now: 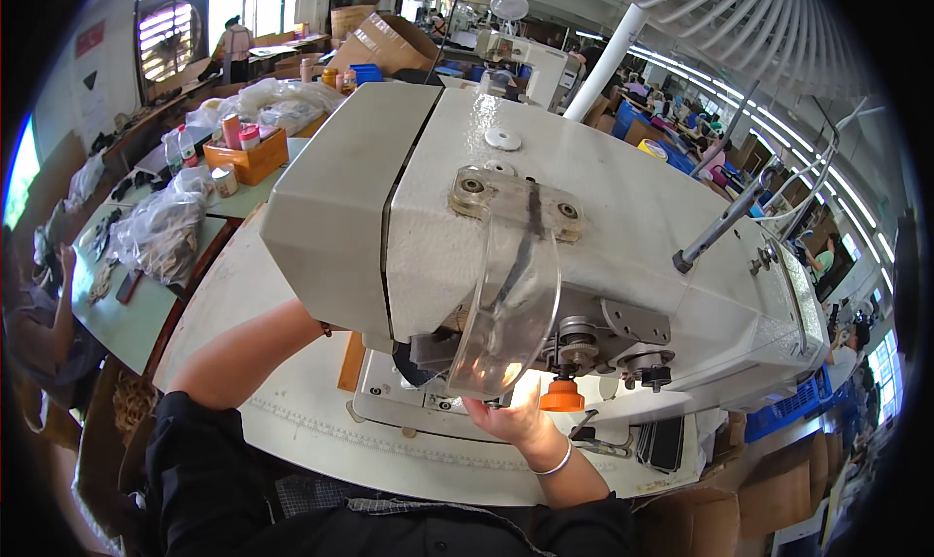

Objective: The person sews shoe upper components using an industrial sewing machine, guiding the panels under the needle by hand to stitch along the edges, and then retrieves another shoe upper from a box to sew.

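Note:
A large pale-grey industrial sewing machine (603,216) fills the middle of the view. My left forearm reaches in from the left and passes behind the machine's head, which hides the left hand and its fingers. My right hand (516,423), with a white band at the wrist, is under the head, close below a clear plastic guard (506,314). Its thumb and fingers curl together there; a small dark bit shows by them, but I cannot make out what they hold. Right beside that hand is an orange knob (562,396) beneath the thread-tension parts (578,348).
The white machine table (321,431) carries a ruler strip along its front. To the left, a green table (126,314) holds plastic bags (165,231) and an orange box (248,158) with bottles. Cardboard boxes (686,518) stand at lower right. Someone's arm (64,304) shows at far left.

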`<state>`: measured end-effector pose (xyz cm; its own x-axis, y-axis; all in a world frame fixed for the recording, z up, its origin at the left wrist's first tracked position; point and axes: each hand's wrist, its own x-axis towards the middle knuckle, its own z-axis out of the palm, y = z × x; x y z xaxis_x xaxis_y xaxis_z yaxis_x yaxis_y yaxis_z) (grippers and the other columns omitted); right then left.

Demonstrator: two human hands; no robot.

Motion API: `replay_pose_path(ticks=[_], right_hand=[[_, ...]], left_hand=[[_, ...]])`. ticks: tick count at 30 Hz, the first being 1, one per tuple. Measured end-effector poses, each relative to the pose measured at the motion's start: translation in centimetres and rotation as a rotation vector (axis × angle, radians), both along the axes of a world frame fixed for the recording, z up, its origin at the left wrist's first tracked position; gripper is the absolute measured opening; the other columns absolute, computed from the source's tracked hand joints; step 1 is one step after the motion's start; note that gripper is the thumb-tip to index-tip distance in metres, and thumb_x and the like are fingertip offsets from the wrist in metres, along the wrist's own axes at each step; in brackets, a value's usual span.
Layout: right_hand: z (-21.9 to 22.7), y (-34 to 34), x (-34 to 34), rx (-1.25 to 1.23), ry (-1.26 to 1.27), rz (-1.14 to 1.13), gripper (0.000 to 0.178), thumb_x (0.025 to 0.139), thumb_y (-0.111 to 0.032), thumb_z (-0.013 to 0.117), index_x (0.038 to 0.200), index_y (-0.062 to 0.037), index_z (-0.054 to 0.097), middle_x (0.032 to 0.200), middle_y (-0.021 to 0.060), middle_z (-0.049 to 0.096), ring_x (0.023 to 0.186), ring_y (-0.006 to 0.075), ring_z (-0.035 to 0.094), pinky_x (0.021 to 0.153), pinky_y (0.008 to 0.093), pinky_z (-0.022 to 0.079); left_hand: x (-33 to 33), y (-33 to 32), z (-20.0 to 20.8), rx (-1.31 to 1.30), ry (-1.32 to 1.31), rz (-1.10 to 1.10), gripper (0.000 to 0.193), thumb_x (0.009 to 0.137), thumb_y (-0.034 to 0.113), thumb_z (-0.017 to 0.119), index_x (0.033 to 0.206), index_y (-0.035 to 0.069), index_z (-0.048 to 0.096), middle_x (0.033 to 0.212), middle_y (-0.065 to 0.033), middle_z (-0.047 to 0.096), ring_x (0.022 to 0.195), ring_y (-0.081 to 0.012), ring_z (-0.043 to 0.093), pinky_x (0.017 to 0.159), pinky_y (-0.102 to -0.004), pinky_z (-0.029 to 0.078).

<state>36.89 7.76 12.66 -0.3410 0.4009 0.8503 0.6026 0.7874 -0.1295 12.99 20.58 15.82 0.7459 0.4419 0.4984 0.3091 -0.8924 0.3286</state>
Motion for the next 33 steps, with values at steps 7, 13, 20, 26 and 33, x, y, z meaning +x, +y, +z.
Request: replay_pose_path(ticks=[7, 13, 20, 26, 33], right_hand=[[-1.0, 0.2, 0.9, -0.063, -0.088, 0.012, 0.016, 0.067, -0.001, 0.068, 0.081, -0.0069, 0.063, 0.078, 0.0072, 0.063, 0.064, 0.0269, 0.063, 0.058, 0.0357, 0.051], [0.6, -0.6, 0.1, -0.031, -0.114, -0.073, 0.013, 0.069, -0.002, 0.069, 0.078, -0.0078, 0.062, 0.077, 0.0072, 0.061, 0.068, 0.0273, 0.061, 0.062, 0.0352, 0.049], [1.1, -0.7, -0.4, 0.006, -0.164, -0.085, 0.016, 0.068, -0.003, 0.072, 0.081, -0.0070, 0.062, 0.081, 0.0070, 0.062, 0.071, 0.0261, 0.062, 0.067, 0.0357, 0.048], [1.5, -0.6, -0.1, 0.014, -0.209, -0.108, 0.017, 0.069, -0.004, 0.072, 0.082, -0.0056, 0.061, 0.084, 0.0068, 0.063, 0.074, 0.0268, 0.062, 0.069, 0.0371, 0.048], [1.1, -0.6, 0.0, 0.041, -0.232, -0.112, 0.016, 0.070, -0.005, 0.070, 0.082, -0.0066, 0.060, 0.084, 0.0067, 0.062, 0.075, 0.0261, 0.061, 0.068, 0.0370, 0.047]], left_hand=[[0.2, 0.5, -0.2, -0.059, -0.008, 0.027, 0.034, 0.085, 0.018, 0.061, 0.116, 0.007, 0.055, 0.114, -0.0075, 0.055, 0.104, -0.0211, 0.053, 0.089, -0.0357, 0.044], [0.3, 1.3, 0.1, -0.099, -0.035, 0.047, 0.037, 0.086, 0.020, 0.060, 0.119, 0.007, 0.053, 0.119, -0.0075, 0.053, 0.108, -0.0209, 0.051, 0.092, -0.0357, 0.042], [0.5, 1.4, 0.2, -0.138, -0.071, 0.088, 0.040, 0.087, 0.022, 0.059, 0.123, 0.008, 0.050, 0.123, -0.0074, 0.050, 0.112, -0.0206, 0.049, 0.095, -0.0357, 0.040], [0.6, 1.7, 0.2, -0.179, -0.068, 0.092, 0.043, 0.087, 0.024, 0.058, 0.127, 0.008, 0.048, 0.128, -0.0074, 0.048, 0.115, -0.0203, 0.047, 0.097, -0.0357, 0.039], [0.4, 2.1, -0.1, -0.234, -0.051, 0.098, 0.047, 0.088, 0.026, 0.057, 0.130, 0.009, 0.045, 0.132, -0.0074, 0.045, 0.119, -0.0201, 0.045, 0.100, -0.0357, 0.037]])
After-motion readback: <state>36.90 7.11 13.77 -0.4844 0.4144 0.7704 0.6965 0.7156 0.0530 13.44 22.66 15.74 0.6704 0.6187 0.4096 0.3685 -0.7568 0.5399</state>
